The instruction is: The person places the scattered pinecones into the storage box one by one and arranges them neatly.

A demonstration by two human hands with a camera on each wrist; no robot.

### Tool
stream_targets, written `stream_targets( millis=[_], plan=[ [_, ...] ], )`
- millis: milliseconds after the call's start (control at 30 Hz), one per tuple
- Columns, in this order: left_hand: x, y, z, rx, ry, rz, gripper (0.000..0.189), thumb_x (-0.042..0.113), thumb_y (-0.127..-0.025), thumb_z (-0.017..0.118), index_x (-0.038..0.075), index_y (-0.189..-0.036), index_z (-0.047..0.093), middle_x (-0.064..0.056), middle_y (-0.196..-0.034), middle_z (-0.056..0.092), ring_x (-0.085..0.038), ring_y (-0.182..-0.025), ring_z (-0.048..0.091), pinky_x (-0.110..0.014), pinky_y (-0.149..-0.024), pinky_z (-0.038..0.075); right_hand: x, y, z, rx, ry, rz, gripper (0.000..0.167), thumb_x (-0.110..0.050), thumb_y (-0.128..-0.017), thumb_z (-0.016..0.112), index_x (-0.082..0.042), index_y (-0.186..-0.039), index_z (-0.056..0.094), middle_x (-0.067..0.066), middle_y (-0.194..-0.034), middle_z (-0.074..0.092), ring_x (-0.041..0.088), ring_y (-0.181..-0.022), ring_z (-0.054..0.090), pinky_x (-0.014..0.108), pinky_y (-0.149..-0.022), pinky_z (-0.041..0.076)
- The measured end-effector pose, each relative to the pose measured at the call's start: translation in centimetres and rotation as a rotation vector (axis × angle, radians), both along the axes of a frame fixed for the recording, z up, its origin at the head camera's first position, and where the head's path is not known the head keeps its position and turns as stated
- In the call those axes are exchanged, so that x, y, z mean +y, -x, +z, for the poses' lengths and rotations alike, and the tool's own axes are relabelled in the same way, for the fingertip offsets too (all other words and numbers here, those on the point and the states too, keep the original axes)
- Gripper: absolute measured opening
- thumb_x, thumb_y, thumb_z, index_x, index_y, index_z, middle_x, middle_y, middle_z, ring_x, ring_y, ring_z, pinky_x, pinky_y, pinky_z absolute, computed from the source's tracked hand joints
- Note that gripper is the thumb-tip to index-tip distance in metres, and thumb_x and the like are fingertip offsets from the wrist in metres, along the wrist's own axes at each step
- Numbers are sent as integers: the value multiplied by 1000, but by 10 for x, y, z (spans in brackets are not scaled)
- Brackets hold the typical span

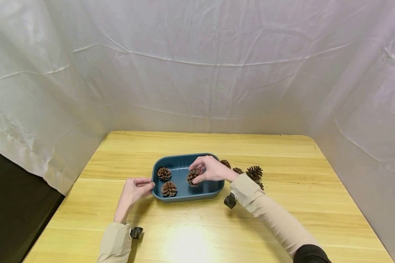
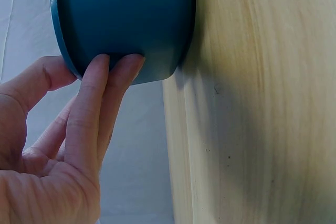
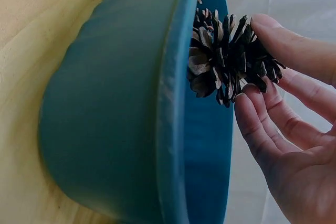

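A dark teal oblong tray (image 1: 181,197) stands on the wooden table. My left hand (image 1: 135,190) pinches its left end, thumb over the rim and fingers against the outer wall, as the left wrist view shows. My right hand (image 1: 212,169) holds a brown pine cone (image 3: 231,59) between thumb and fingertips, over the tray's right half. Two more pine cones lie inside at the left end, one toward the back (image 1: 164,174) and a wider one in front (image 1: 169,189). The right forearm passes above the tray's right end.
Right of the tray, several pine cones (image 1: 254,172) lie on the table (image 1: 283,160), some partly hidden behind the right hand and sleeve. A white curtain (image 1: 210,91) hangs around the table's back and sides. A dark surface (image 1: 16,204) shows at far left.
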State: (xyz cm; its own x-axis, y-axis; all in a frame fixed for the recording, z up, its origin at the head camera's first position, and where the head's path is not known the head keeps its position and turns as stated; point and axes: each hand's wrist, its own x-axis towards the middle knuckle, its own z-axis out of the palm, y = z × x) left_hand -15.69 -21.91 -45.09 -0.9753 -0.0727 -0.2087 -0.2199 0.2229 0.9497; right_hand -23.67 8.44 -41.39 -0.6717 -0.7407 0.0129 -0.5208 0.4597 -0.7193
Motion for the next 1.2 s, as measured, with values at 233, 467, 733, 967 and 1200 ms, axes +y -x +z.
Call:
stream_targets(
  millis=[233, 467, 733, 967, 1200],
  plan=[
    [0, 1, -1, 1, -1, 3, 34, -2, -89, 70, -20, -118, 62, -21, -98, 77, -9, -74, 74, -20, -71, 64, -6, 0, -4, 9, 1, 43, 38, -16, -86, 80, -4, -120, 70, 11, -114, 67, 11, -87, 60, 21, -79, 56],
    [1, 1, -1, -2, 0, 5, 34, -2, -89, 70, -19, -118, 63, -20, -98, 77, -8, -73, 73, -20, -70, 64, -13, -1, -8, 14, -3, 49, 39, -17, -85, 82, -2, -119, 71, 11, -115, 68, 9, -86, 59, 20, -78, 56],
    [1, 2, -3, 10, -11, 7, 34, -3, -89, 70, -20, -118, 62, -23, -100, 76, -9, -76, 74, -21, -71, 65, -19, -1, -14, -5, -22, 71, 39, -18, -85, 82, -3, -119, 71, 11, -113, 67, 13, -89, 61, 19, -77, 57],
    [1, 2, -3, 3, -4, 9, 34, -2, -89, 70, -20, -117, 63, -22, -99, 77, -11, -76, 74, -21, -71, 65, -22, -2, -17, -8, -32, 78, 38, -18, -85, 82, -3, -118, 71, 11, -114, 67, 14, -88, 62, 16, -75, 56],
    [2, 2, -3, -3, -16, 11, 35, -2, -89, 70, -20, -118, 62, -23, -100, 76, -11, -76, 74, -21, -71, 65, -26, -1, -21, -11, -58, 83, 37, -19, -85, 82, -5, -117, 71, 9, -111, 66, 9, -86, 60, 14, -73, 55]
  ],
)
